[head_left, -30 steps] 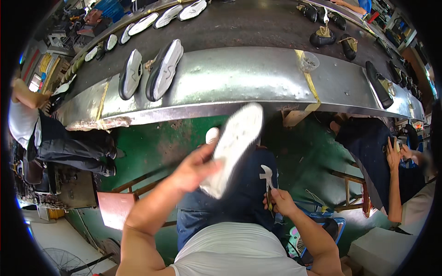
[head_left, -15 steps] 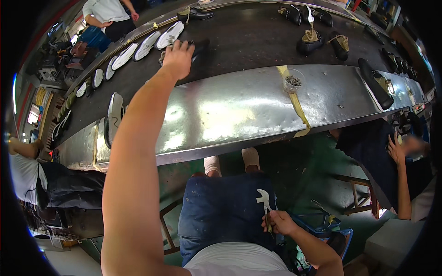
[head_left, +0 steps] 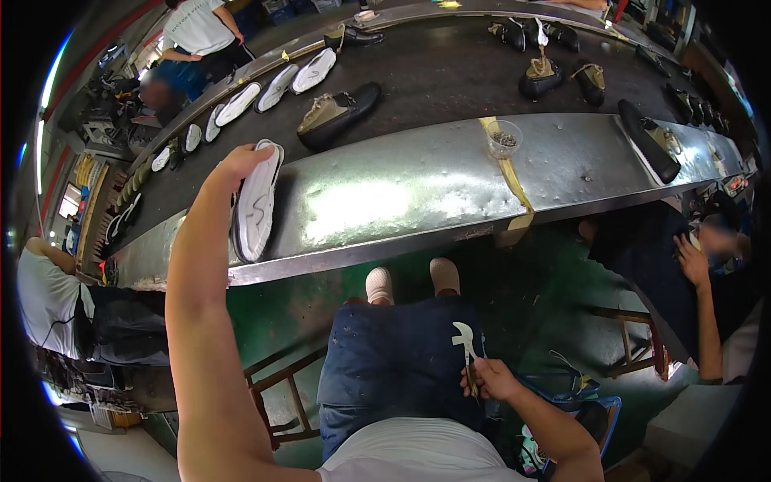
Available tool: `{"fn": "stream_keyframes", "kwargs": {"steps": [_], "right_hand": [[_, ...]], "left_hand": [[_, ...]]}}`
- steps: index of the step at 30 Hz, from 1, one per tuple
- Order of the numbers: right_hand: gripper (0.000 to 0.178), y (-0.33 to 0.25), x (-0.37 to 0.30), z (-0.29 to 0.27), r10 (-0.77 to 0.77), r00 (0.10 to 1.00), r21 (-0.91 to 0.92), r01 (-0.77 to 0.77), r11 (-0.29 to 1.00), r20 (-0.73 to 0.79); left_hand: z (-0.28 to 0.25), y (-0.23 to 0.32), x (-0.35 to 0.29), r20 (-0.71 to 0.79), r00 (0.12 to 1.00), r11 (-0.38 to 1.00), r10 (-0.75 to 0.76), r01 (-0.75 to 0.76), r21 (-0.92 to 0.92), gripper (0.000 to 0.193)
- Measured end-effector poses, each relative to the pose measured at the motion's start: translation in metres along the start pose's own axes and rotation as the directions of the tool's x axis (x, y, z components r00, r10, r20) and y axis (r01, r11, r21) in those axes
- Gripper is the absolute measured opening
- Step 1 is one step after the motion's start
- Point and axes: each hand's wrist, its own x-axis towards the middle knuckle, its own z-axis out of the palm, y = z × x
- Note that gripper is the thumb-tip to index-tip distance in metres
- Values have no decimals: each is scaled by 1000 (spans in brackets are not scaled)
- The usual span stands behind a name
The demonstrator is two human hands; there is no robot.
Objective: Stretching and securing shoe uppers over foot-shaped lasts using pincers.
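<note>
My left hand (head_left: pixel 246 163) is closed round one end of a dark shoe (head_left: pixel 257 202) with its white sole showing, standing at the left of the metal ledge; some fingers are hidden behind it. Over my right thigh, my right hand (head_left: pixel 492 379) grips the handles of lasting pincers (head_left: pixel 464 337), their pale hammer-like head pointing up. Farther off, a black shoe with a tan lining (head_left: pixel 341 114) lies on the dark belt (head_left: pixel 434 68). A clear cup of small nails (head_left: pixel 504 140) stands on the metal ledge (head_left: pixel 385 181).
White-soled shoes (head_left: pixel 238 103) line the belt's far left side, and black shoes (head_left: pixel 540 78) stand at the right. Another upturned shoe (head_left: pixel 649 145) lies on the ledge at right. Co-workers (head_left: pixel 205 32) sit or stand around; a wooden stool (head_left: pixel 281 398) is at my left.
My left hand has left the black shoe on the belt, come back toward me, and taken hold of the white-soled shoe on the ledge. The right hand still holds the pincers.
</note>
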Motion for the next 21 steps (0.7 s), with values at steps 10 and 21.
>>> {"fn": "stream_keyframes", "kwargs": {"steps": [10, 21], "right_hand": [[43, 27, -15, 14, -60, 993, 42, 64, 997, -100], [31, -62, -67, 109, -368, 913, -670, 386, 635, 177]], "left_hand": [[173, -111, -242, 13, 879, 464, 477, -239, -853, 65], [267, -179, -304, 210, 774, 525, 598, -181, -832, 62]]}}
